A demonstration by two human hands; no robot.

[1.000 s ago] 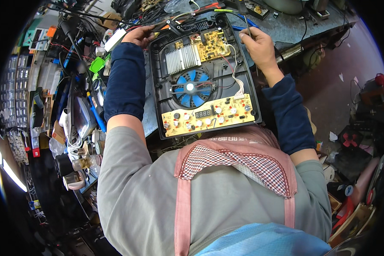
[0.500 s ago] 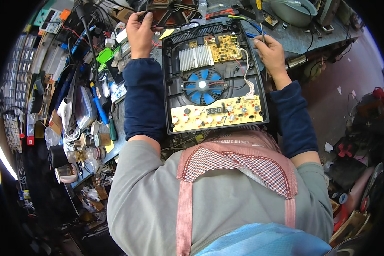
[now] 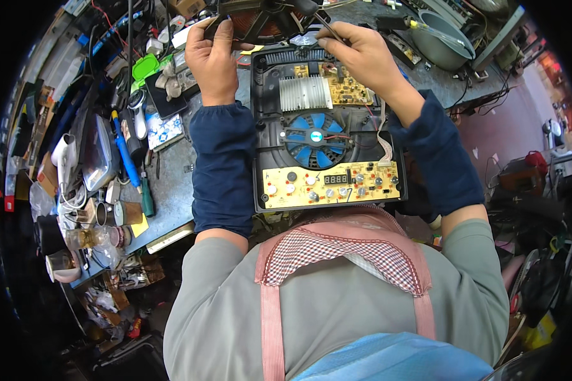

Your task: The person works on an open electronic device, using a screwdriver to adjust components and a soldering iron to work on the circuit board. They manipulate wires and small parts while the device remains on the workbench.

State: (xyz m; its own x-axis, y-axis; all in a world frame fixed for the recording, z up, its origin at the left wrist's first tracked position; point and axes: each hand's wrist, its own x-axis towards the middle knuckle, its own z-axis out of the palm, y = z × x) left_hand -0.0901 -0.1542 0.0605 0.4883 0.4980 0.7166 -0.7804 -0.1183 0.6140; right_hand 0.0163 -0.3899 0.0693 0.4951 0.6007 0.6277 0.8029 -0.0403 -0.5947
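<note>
"Workbench (image 3: pixel 171 206) clutter fills the left, doesn't it?"

"Yes, with a long blue tool (image 3: pixel 126 152) and a green-handled screwdriver (image 3: pixel 147 198) lying there."

"And the left hand (image 3: pixel 216 66)?"

"Thumb and fingers pinch the left edge of a round copper coil (image 3: pixel 283 30), just beyond the far end of an open black housing (image 3: pixel 267 86). That sits before the body, blue fan (image 3: pixel 305 155) and yellow control board (image 3: pixel 279 197) exposed."

"What's changed?"

"Right hand (image 3: pixel 365 56). No longer beside the housing's right edge, it's now up near the coil, pinching a thin metal tool (image 3: pixel 329 28). I'd judge both hands are working on the coil now, rather than the housing. Whether the tip touches, I can't tell."

"Further right?"

"A grey bowl (image 3: pixel 443 47)."
</note>
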